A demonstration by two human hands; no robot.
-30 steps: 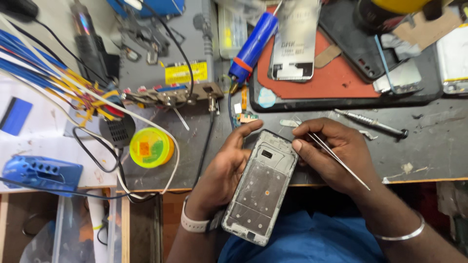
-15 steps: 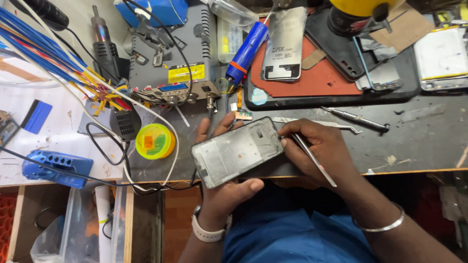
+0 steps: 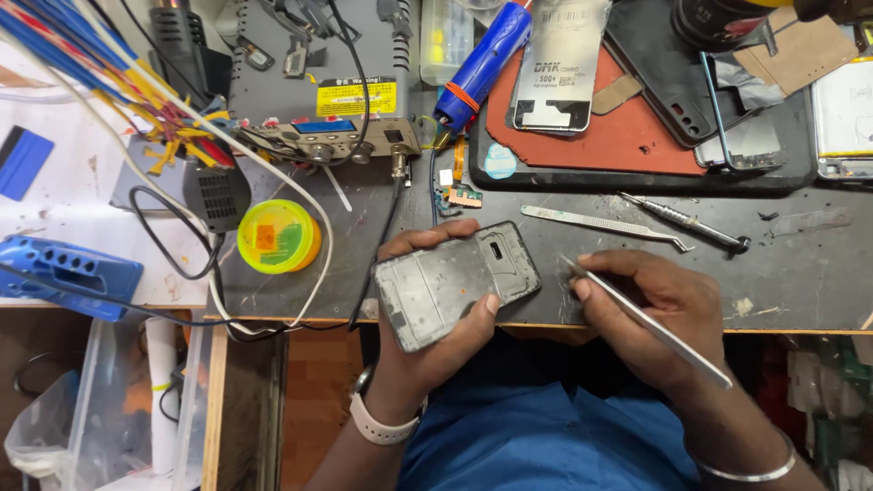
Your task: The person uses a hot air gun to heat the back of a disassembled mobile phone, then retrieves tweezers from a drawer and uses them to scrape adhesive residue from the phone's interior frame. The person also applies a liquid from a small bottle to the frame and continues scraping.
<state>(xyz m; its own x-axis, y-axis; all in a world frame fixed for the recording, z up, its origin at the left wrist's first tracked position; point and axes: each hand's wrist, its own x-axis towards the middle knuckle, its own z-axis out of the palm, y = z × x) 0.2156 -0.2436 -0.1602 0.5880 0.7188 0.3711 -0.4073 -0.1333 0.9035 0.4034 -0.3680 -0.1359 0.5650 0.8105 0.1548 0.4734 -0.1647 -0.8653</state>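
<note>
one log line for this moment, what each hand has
left hand: holds phone frame | right hand: holds tweezers | over bench edge

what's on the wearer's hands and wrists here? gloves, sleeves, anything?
Both hands are bare, no gloves, no sleeves in view. The left hand has a pale watch strap on its wrist. The right hand has a thin silver bangle on its wrist. No rings visible.

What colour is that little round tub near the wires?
The round tub is bright yellow-green with an orange middle, seen in the head view.
</note>
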